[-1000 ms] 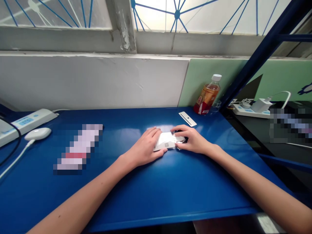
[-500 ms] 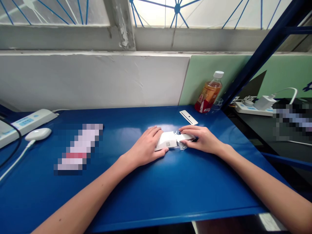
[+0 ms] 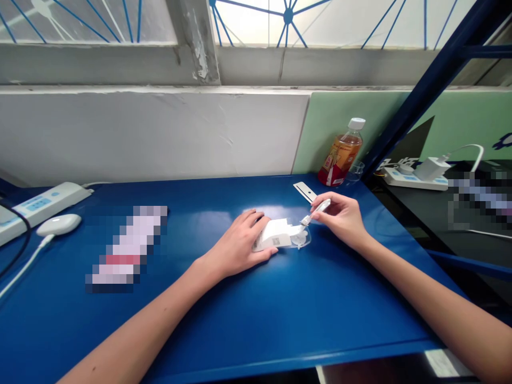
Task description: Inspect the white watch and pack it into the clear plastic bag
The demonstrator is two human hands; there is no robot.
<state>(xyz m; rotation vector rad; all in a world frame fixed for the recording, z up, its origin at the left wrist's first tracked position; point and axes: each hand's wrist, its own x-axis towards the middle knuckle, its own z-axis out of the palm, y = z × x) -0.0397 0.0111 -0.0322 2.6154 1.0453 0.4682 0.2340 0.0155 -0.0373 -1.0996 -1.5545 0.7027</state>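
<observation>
Head view shows the left hand (image 3: 240, 245) lying flat with its fingers closed over the left end of a small white box (image 3: 276, 236), pinning it to the blue table (image 3: 256, 314) near the middle. The right hand (image 3: 342, 216) is raised just to the right of the box, thumb and forefinger pinching a slim white strip (image 3: 319, 209) whose lower end reaches down to a crumpled piece of clear wrapping (image 3: 301, 240) at the box's right end. Judging by this, the wrapping is partly off that end, while the box itself looks closed and most of the unpacking remains. Farther out lie a flat white card (image 3: 306, 191), a drink bottle (image 3: 341, 153) at the back right corner, and a white mouse-shaped device (image 3: 58, 224) beside a power strip (image 3: 38, 205) at the left.
</observation>
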